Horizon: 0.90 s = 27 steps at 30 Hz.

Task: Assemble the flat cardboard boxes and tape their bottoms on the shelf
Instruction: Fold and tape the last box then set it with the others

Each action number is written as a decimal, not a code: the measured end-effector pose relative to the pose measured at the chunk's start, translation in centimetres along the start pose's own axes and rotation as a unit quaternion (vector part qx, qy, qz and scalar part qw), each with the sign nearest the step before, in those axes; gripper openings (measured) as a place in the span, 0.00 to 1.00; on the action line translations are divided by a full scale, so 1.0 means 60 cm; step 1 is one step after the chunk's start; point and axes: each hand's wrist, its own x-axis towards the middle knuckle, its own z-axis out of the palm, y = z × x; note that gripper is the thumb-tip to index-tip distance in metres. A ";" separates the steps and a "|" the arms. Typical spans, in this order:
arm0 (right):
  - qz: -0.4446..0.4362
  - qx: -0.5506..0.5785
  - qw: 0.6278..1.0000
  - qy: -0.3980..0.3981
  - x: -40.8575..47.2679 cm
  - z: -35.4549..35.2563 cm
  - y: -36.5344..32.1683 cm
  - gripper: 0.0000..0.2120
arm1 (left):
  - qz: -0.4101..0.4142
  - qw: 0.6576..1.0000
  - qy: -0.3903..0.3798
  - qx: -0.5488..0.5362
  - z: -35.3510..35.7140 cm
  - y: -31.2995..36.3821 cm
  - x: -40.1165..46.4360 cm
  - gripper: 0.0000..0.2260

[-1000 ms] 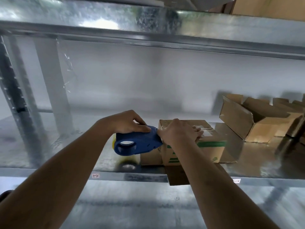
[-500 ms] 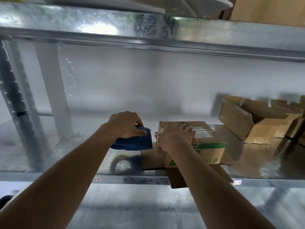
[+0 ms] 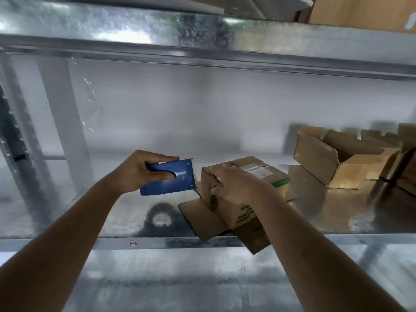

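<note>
Just left of centre in the frame, the left hand [image 3: 144,171] grips a blue tape dispenser [image 3: 171,180], thumb on top and fingers curled through its handle slot, held above the metal shelf [image 3: 112,221] and just beside the box. The right hand [image 3: 236,188] lies over the top left edge of a small cardboard box [image 3: 265,183] with green print, fingers bent down against its side. Flaps spread flat beneath the box. At the right edge, open cardboard boxes [image 3: 337,163] lie on their sides.
</note>
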 end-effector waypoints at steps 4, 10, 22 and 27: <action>-0.048 0.026 0.997 -0.052 -0.014 -0.026 0.015 0.29 | 0.023 0.996 0.020 -0.081 -0.020 -0.001 -0.019 0.23; -0.062 0.134 0.989 -0.028 -0.022 -0.009 0.058 0.43 | 0.038 0.985 0.019 -0.167 -0.031 0.028 -0.036 0.21; -0.164 0.451 0.858 0.182 -0.057 0.001 -0.012 0.14 | 0.072 0.985 0.001 -0.158 -0.013 0.074 -0.034 0.25; -0.150 0.483 0.831 0.230 -0.057 0.018 -0.007 0.05 | 0.076 0.987 -0.009 -0.140 0.002 0.086 -0.032 0.24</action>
